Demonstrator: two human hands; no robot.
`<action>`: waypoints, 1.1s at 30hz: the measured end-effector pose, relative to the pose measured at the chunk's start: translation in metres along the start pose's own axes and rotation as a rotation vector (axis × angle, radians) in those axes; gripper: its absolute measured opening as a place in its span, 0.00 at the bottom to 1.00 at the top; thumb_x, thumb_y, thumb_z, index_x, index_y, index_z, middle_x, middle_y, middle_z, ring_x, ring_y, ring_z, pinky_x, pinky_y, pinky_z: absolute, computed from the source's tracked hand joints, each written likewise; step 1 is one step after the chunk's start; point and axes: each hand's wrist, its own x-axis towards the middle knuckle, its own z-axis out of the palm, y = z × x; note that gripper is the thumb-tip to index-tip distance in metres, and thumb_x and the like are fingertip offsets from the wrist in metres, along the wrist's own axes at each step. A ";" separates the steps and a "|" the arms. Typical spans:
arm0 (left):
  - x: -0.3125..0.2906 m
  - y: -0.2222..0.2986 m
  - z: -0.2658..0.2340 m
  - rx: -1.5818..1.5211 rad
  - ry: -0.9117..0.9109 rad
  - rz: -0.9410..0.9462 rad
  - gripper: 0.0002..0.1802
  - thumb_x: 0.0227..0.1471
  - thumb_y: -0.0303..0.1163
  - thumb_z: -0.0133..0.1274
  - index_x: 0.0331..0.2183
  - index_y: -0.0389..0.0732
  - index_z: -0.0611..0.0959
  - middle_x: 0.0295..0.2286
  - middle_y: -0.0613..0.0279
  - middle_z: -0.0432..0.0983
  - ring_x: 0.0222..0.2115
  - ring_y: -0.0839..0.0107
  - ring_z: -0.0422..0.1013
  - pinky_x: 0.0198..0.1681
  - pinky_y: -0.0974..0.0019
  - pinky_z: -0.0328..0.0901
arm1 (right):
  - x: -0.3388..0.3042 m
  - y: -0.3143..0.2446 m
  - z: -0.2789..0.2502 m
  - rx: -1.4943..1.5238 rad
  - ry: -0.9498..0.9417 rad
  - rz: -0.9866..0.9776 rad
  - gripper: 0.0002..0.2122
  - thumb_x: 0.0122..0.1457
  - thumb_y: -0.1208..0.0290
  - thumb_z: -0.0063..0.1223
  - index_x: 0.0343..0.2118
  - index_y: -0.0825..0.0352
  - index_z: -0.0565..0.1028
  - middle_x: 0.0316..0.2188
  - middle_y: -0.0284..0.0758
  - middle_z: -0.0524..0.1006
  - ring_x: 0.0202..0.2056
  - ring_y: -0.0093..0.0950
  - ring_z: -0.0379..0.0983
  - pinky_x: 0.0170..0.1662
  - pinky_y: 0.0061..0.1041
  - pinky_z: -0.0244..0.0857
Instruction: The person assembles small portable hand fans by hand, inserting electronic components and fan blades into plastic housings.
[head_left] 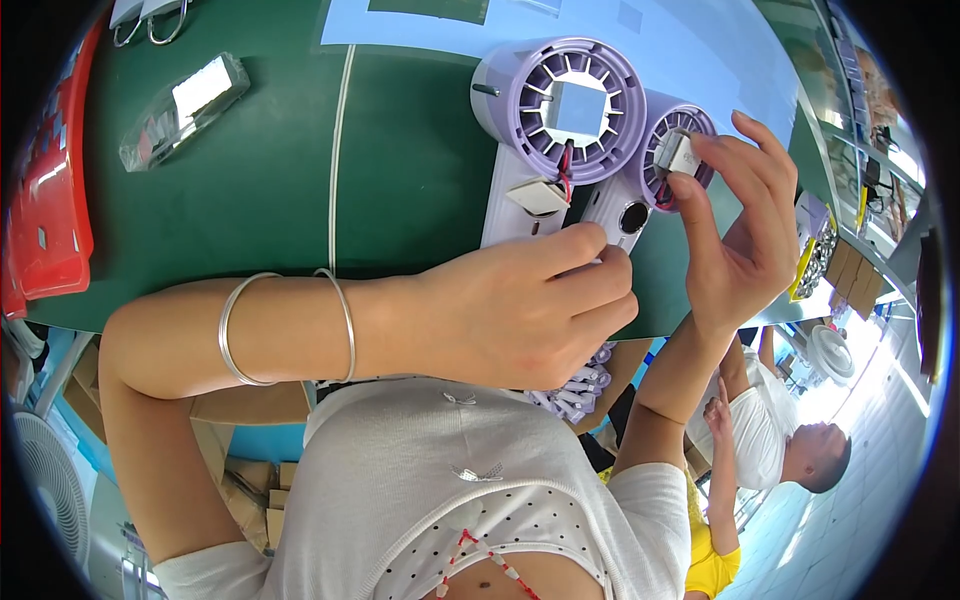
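Two lilac handheld fans lie side by side on the green table. The nearer-left larger fan (487,110) has a round slotted head with a silver square in its centre, and red and black wires run down to a small white flat pad (537,196) on its neck. Over the head of the smaller fan (700,118), my right hand (745,225) pinches a small silver-grey block (680,152) between thumb and forefinger. My left hand (545,305) is curled closed at the fans' handles; its fingertips are hidden, so what it grips cannot be made out.
A clear plastic bag (185,110) lies at the far left of the table, beyond a red plastic bin (55,200). A blue mat (420,25) covers the far side. Below the table edge is a box of lilac parts (575,392). Another person (765,440) is at the right.
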 end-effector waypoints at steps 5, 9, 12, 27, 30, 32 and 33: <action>-0.001 0.000 0.001 -0.013 -0.002 -0.004 0.08 0.44 0.33 0.56 0.26 0.38 0.83 0.31 0.63 0.76 0.38 0.69 0.70 0.37 0.64 0.62 | -0.001 0.000 0.001 0.018 0.013 0.003 0.15 0.39 0.77 0.72 0.33 0.68 0.83 0.33 0.35 0.81 0.46 0.39 0.75 0.45 0.30 0.69; -0.001 0.000 0.001 -0.010 -0.004 -0.004 0.08 0.44 0.33 0.56 0.25 0.38 0.83 0.31 0.63 0.76 0.38 0.69 0.70 0.36 0.65 0.62 | 0.000 -0.002 0.001 0.015 0.006 0.010 0.15 0.39 0.77 0.72 0.34 0.67 0.83 0.33 0.35 0.81 0.46 0.39 0.75 0.46 0.31 0.68; -0.002 0.000 0.000 -0.004 -0.007 -0.004 0.09 0.43 0.33 0.56 0.25 0.38 0.83 0.31 0.63 0.76 0.38 0.69 0.70 0.36 0.65 0.62 | 0.003 -0.011 0.002 -0.021 -0.033 0.065 0.14 0.40 0.75 0.72 0.33 0.67 0.82 0.35 0.35 0.80 0.48 0.38 0.74 0.49 0.32 0.66; -0.001 0.000 -0.001 -0.016 -0.005 -0.003 0.10 0.42 0.33 0.56 0.27 0.37 0.83 0.33 0.63 0.77 0.39 0.69 0.70 0.40 0.64 0.62 | 0.026 -0.050 0.001 -0.567 -0.250 0.220 0.13 0.54 0.65 0.61 0.19 0.65 0.71 0.18 0.28 0.68 0.26 0.26 0.64 0.44 0.29 0.54; -0.001 -0.001 0.000 -0.029 0.002 -0.006 0.10 0.42 0.34 0.56 0.26 0.37 0.82 0.33 0.62 0.77 0.39 0.69 0.70 0.40 0.63 0.62 | 0.026 -0.050 0.003 -0.564 -0.280 0.239 0.13 0.54 0.64 0.61 0.20 0.65 0.72 0.18 0.28 0.68 0.26 0.26 0.64 0.45 0.29 0.54; 0.000 -0.001 0.000 -0.024 -0.002 0.001 0.10 0.42 0.34 0.56 0.26 0.38 0.82 0.33 0.62 0.77 0.39 0.68 0.70 0.40 0.63 0.62 | 0.027 -0.050 0.001 -0.535 -0.268 0.266 0.13 0.54 0.64 0.61 0.20 0.66 0.72 0.18 0.29 0.68 0.25 0.27 0.64 0.45 0.29 0.55; 0.002 0.000 0.000 -0.018 -0.005 0.012 0.10 0.42 0.34 0.56 0.26 0.38 0.82 0.33 0.62 0.77 0.39 0.68 0.70 0.40 0.63 0.62 | 0.027 -0.050 -0.002 -0.541 -0.269 0.273 0.13 0.54 0.64 0.61 0.20 0.66 0.72 0.18 0.29 0.68 0.25 0.27 0.64 0.45 0.29 0.55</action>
